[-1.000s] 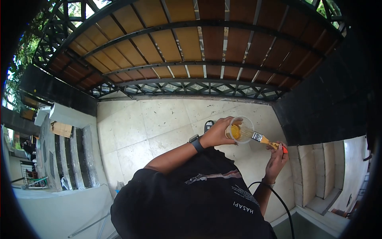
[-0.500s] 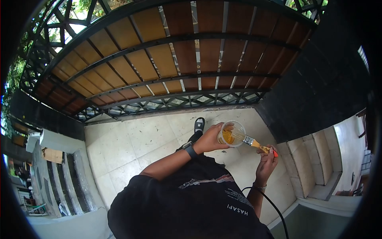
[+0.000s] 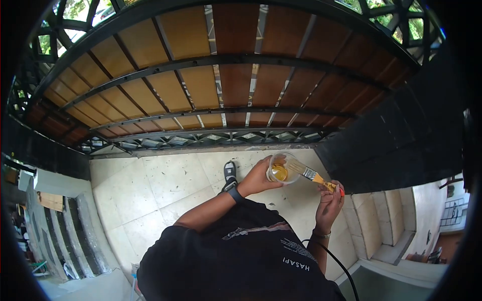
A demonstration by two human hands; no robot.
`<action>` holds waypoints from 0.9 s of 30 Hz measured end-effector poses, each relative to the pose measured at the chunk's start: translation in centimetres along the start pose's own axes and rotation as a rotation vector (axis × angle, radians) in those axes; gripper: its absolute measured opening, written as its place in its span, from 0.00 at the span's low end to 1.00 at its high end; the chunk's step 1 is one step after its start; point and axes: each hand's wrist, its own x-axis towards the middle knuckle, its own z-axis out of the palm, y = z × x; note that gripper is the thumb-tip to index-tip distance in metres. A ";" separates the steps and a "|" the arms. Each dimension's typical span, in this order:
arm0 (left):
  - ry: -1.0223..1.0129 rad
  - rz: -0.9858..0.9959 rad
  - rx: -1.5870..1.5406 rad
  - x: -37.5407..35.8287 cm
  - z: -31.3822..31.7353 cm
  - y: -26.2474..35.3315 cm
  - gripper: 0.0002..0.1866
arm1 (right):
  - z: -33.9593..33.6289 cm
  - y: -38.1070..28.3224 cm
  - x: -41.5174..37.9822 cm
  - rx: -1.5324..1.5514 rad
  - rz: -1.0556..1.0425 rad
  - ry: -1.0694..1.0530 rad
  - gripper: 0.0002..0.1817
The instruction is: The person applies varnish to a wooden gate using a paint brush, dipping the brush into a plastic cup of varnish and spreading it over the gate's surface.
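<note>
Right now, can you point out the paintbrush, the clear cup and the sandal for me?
Paintbrush (image 3: 309, 174): head view, on its metal band.
Clear cup (image 3: 292, 178): head view, on its inner wall.
Sandal (image 3: 230, 169): head view, on its strap.

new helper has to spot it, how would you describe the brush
In front of the slatted gate, above the tiled floor, find the right hand. It grips the brush, whose pale bristles are at the mouth of a clear cup. Unlike the cup, it has a metal band and yellow-orange handle with red end.
</note>
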 end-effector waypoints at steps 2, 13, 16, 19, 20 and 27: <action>0.018 0.012 -0.028 4.0 -4.4 -3.4 0.43 | 4.9 1.3 4.4 0.121 0.095 -0.014 0.15; 0.131 0.129 0.149 16.2 -20.2 -7.5 0.43 | 21.6 4.2 17.5 0.409 0.080 -0.041 0.15; 0.158 0.118 0.142 17.6 -22.1 -8.2 0.44 | 24.0 4.7 19.3 0.430 0.047 -0.018 0.16; 0.163 0.118 0.142 18.2 -23.5 -8.7 0.44 | 24.6 5.7 21.0 0.398 0.010 0.011 0.18; 0.175 0.109 0.126 18.2 -23.8 -8.9 0.43 | 24.7 5.9 21.6 0.398 -0.006 0.012 0.18; 0.204 0.046 0.142 16.6 -25.5 -11.1 0.44 | 25.9 3.9 25.5 0.045 -0.274 -0.005 0.17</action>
